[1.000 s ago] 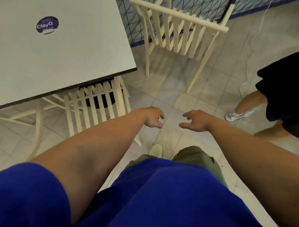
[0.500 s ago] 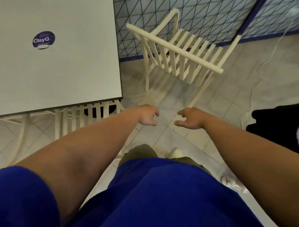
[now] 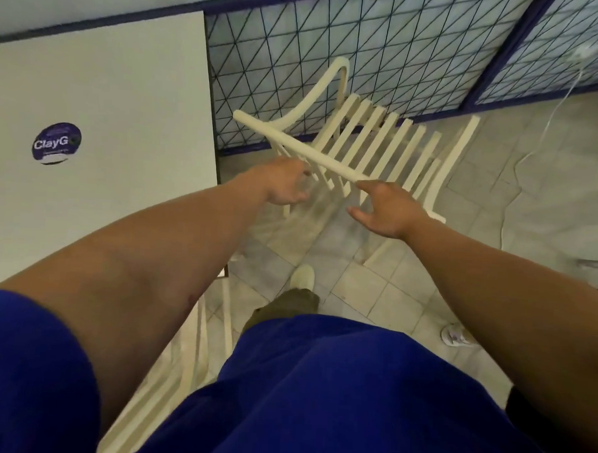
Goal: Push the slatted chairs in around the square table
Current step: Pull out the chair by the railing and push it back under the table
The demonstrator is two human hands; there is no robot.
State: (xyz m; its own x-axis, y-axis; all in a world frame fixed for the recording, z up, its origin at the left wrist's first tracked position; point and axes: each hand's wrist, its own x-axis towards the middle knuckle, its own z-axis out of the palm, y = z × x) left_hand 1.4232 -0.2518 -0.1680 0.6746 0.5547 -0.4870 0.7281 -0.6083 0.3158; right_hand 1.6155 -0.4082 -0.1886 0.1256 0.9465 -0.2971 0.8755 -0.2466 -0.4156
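Head view: pale tiled floor (image 3: pixel 373 291), a blue-framed wire-grid panel (image 3: pixel 332 56) across the top of the frame, a white cable (image 3: pixel 548 124) trailing down at upper right. The square desk (image 3: pixel 124 116) fills the upper left, bare but for a round purple sticker (image 3: pixel 56 143). One cream slatted chair (image 3: pixel 369 143) stands at centre frame, just right of the desk's corner and in front of the grid panel, clear of the desk edge and not yet pushed in; its back top rail (image 3: pixel 304 151) runs diagonally toward the viewer. A second set of cream slats (image 3: pixel 196 352) shows at lower left, below the desk edge; how far in it sits cannot be told. Judgement: chair looks light and rigid, thin slats the weakest part; it should slide on tile, perhaps catching at grout lines. Best hold is the top rail, one hand toward each end, not the slats. Left hand (image 3: pixel 285 184), arm extended, fingers loosely curled and open, holding nothing, just below the rail's mid-length; contact with the slats cannot be told. Right hand (image 3: pixel 384 209), palm turned inward, fingers spread, empty, fingertips at the rail's near end. Another person's shoe (image 3: pixel 455 336) at right edge.
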